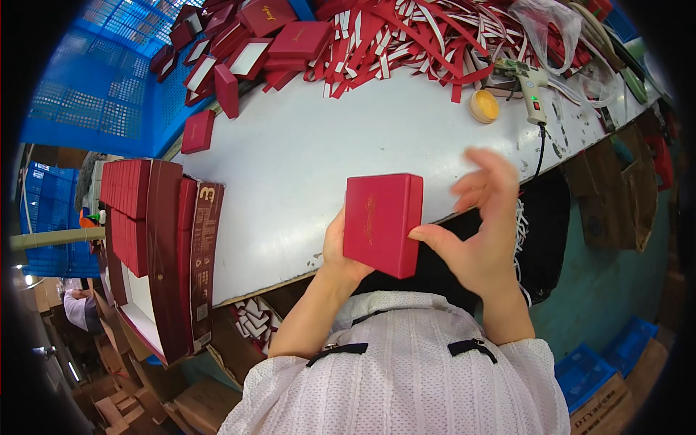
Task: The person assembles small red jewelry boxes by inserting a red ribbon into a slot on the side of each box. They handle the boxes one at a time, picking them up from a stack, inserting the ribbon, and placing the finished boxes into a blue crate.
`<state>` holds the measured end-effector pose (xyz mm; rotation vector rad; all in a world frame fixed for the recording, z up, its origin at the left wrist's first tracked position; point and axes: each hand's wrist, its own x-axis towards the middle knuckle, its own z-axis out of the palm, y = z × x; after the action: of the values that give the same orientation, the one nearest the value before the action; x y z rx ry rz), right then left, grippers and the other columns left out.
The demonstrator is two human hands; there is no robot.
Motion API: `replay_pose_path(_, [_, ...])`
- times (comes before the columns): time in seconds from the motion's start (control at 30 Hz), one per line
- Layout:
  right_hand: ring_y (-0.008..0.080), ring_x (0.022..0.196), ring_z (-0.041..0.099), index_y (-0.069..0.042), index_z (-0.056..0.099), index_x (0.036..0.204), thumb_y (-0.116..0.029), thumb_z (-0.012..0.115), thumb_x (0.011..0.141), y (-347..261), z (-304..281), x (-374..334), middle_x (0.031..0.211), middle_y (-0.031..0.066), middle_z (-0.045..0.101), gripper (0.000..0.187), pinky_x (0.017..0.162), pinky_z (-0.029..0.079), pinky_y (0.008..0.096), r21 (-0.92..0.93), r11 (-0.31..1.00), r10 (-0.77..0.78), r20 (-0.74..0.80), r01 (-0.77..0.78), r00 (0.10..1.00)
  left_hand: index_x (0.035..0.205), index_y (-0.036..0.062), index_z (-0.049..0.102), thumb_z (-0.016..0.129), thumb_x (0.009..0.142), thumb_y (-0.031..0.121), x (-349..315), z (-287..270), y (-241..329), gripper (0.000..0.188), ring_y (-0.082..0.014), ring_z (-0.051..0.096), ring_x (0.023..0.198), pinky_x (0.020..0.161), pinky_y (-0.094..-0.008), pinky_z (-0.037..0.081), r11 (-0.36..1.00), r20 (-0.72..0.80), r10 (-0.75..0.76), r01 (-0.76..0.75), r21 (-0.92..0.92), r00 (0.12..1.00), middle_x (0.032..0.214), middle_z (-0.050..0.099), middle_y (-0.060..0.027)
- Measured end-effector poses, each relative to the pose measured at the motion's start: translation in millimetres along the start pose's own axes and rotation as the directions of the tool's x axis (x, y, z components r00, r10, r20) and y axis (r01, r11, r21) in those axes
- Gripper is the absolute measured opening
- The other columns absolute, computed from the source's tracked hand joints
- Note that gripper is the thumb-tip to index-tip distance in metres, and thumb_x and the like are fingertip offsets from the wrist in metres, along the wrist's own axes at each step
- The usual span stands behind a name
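A square red gift box (377, 225) with gold lettering on its lid is held up in front of me, over the table's near edge. My left hand (339, 246) grips it from the left side and underneath; most of those fingers are hidden behind the box. On the other side, my right hand (478, 225) has its fingers raised and spread apart, slightly blurred. Its thumb tip meets the box's right side or lies just in front of it; I cannot tell which.
The white table (290, 152) carries a heap of red and white strips (406, 43), red boxes (301, 40), a glue gun (533, 94) with a cord, and a round yellow tub (483, 106). At left, a carton (205, 254) holds stacked red boxes beside a blue crate (94, 101).
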<state>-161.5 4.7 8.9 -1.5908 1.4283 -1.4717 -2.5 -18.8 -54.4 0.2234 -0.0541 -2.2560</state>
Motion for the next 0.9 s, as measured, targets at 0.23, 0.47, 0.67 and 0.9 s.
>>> replay_pose_path(0.23, [0.0042,0.066,0.044,-0.001,0.048,0.093,-0.012,0.048,0.082,20,11,-10,0.082,0.0010,0.051,0.015,0.058,0.038,0.0190,0.525,0.697,0.335,0.363,-0.488,0.869,0.115,0.0029,0.039,0.025,0.088,0.036,0,-17,0,0.045,-0.0266,0.048,0.100,0.085,-0.0397,0.039,0.993,0.000,0.116,-0.116,-0.020,0.993,0.110,0.048,-0.0130])
replay_pose_path(0.47, [0.0105,0.050,0.041,0.000,0.048,0.066,-0.021,0.044,0.083,42,39,0,0.051,0.0063,0.042,0.027,0.047,0.034,0.0256,0.078,0.899,0.338,0.504,-0.431,0.795,0.109,0.0033,0.040,0.052,0.077,0.025,10,-3,30,0.040,-0.0182,0.041,0.103,0.088,-0.0315,0.033,-0.084,0.281,0.447,-0.273,0.958,0.849,0.108,0.044,-0.0083])
replay_pose_path(0.67, [0.0102,0.063,0.048,-0.001,0.054,0.085,-0.017,0.045,0.082,75,58,41,0.073,0.0040,0.053,0.018,0.059,0.040,0.0225,0.063,0.936,0.268,0.510,-0.346,0.817,0.075,0.0036,0.049,0.065,0.066,0.013,-4,-11,57,0.020,-0.0107,0.049,0.068,0.064,-0.0237,0.040,0.077,0.095,0.332,-0.127,0.989,0.939,0.076,0.051,-0.0045])
replay_pose_path(0.9, [0.0331,0.105,0.038,0.000,0.041,0.114,-0.017,0.051,0.076,184,74,148,0.110,0.0223,0.043,0.042,0.090,0.029,0.0373,-0.443,0.876,-0.085,0.253,0.193,0.964,0.070,0.0034,0.047,0.055,0.073,0.001,-68,-1,61,0.009,-0.0217,0.050,0.082,0.085,-0.0388,0.035,0.286,0.196,0.285,-0.278,0.917,0.938,0.077,0.054,-0.0073])
